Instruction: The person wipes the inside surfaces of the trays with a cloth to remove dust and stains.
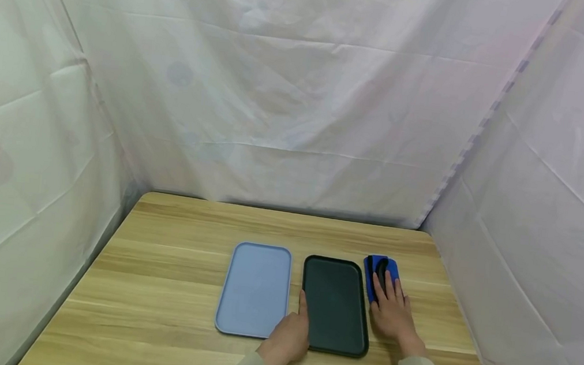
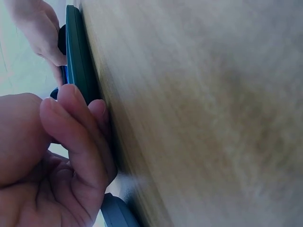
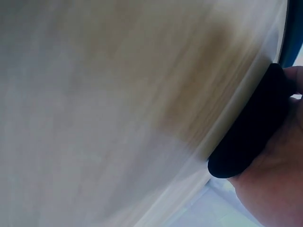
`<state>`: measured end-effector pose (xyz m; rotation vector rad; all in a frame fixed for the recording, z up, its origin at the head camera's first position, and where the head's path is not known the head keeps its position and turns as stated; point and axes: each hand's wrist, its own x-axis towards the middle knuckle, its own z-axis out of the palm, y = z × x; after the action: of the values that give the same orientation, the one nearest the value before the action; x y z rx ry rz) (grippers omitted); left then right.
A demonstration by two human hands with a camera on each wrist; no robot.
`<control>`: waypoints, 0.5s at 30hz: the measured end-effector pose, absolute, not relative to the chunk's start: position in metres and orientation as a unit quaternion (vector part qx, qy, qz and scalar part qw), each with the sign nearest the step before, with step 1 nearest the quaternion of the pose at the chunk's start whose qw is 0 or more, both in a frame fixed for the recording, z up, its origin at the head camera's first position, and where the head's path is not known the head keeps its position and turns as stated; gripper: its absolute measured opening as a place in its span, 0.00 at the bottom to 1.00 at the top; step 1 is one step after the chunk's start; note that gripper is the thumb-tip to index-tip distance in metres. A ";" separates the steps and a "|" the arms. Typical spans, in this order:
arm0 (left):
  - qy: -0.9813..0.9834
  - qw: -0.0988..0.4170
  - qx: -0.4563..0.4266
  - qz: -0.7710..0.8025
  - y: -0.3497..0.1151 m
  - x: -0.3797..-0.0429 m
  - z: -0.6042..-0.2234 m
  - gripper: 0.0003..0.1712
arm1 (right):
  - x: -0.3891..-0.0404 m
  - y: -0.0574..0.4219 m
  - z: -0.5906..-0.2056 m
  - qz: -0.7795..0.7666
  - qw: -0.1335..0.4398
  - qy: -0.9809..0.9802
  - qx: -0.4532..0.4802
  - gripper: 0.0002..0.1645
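Note:
A light blue tray (image 1: 255, 289) and a dark green tray (image 1: 336, 302) lie side by side on the wooden table. My left hand (image 1: 289, 336) is at the narrow gap between them, its index finger stretched along the green tray's left edge. In the left wrist view, this hand's (image 2: 71, 156) other fingers bend inward and hold nothing. To the right of the green tray lies a flat blue thing with black parts (image 1: 370, 270); its kind is unclear. My right hand (image 1: 393, 313) rests on it with fingers spread, covering its near part. A thick black edge (image 3: 251, 127) shows under the palm in the right wrist view.
The wooden table (image 1: 158, 287) extends left of the trays and behind them. A white sheet (image 1: 298, 108) hangs behind the table, and more sheeting hangs along both sides.

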<state>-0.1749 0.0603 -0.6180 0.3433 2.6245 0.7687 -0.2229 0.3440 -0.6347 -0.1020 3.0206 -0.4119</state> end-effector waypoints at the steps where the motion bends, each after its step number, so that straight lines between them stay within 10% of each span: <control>1: 0.935 0.190 0.123 0.274 0.060 -0.175 -0.619 0.60 | -0.223 0.343 -0.635 -0.138 0.044 0.989 -0.031 0.40; 15: 0.918 0.202 0.124 0.319 0.051 -0.172 -0.612 0.51 | -0.219 0.327 -0.620 -0.172 0.044 0.984 -0.004 0.38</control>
<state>-0.1715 0.0509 -0.6116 0.3461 2.5622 0.8905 -0.2190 0.3269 -0.6203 -0.0118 3.0071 -0.5258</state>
